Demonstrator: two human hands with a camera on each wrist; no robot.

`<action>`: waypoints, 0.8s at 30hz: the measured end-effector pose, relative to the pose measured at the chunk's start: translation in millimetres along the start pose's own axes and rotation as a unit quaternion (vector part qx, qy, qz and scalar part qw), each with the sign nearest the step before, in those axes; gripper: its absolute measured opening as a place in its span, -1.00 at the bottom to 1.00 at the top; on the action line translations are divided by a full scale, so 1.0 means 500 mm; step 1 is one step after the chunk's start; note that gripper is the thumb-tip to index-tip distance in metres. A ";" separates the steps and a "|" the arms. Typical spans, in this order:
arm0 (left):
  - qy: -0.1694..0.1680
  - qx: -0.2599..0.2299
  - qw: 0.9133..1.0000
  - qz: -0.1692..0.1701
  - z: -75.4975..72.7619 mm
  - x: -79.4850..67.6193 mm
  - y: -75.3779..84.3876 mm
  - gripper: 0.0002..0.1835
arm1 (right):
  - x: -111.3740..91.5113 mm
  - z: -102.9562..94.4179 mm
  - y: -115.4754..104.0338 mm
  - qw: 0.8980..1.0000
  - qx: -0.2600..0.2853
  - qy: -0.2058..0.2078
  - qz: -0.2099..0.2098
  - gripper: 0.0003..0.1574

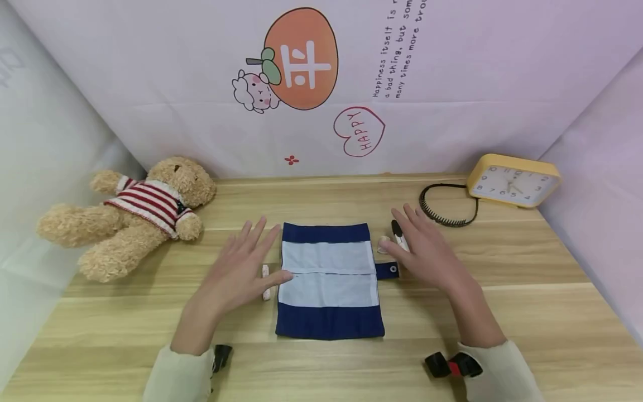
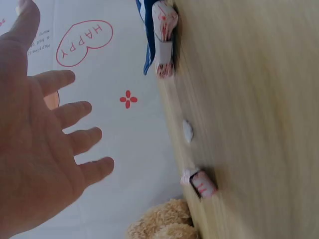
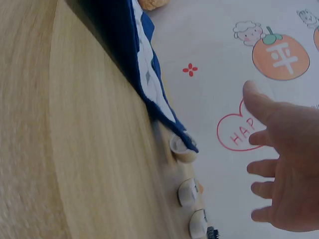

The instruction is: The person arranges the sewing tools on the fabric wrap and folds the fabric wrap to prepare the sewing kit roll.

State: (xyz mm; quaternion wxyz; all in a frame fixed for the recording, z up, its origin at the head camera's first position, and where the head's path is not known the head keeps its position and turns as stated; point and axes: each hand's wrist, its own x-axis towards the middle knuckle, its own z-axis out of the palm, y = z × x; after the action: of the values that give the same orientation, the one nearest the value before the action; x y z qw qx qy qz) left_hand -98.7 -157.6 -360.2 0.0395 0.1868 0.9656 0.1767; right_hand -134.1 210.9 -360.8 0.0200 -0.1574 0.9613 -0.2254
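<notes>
A navy fabric case (image 1: 329,322) with pale blue inner panels lies unfolded on the table. Its short strap with a metal snap (image 1: 393,269) points right. My left hand (image 1: 241,273) is held above the table at the case's left side, fingers spread, thumb tip overlapping the edge in the head view. Beside it lies a small white-and-pink item (image 1: 266,282); in the left wrist view similar wrapped pieces (image 2: 203,184) appear. Over the right side hovers my right hand (image 1: 427,251), also spread and holding nothing. A white item with a black end (image 1: 400,234) is partly hidden by it.
At the left a teddy bear (image 1: 150,206) in a striped sweater lies on its back. A yellow alarm clock (image 1: 514,181) and a black toothed headband (image 1: 447,222) are at the back right. Small pale rounded pieces (image 3: 188,193) line the right side. A printed cloth (image 1: 427,128) hangs behind.
</notes>
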 end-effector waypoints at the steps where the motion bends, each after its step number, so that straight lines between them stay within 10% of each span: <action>1: 0.003 -0.009 1.000 0.008 0.001 0.001 0.000 0.02 | 0.002 0.001 0.004 1.000 0.021 0.000 -0.003 -0.01; 24: -0.018 -0.232 0.973 0.011 0.035 0.011 -0.011 -0.11 | 0.039 0.018 0.040 0.981 0.192 -0.014 0.021 -0.18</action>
State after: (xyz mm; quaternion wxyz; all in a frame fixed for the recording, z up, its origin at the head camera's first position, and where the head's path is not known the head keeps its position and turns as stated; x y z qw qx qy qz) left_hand -103.4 -154.5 -378.5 0.0972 0.1866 0.8953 0.3927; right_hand -157.4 217.9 -376.9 0.0678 -0.1333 0.9028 -0.4032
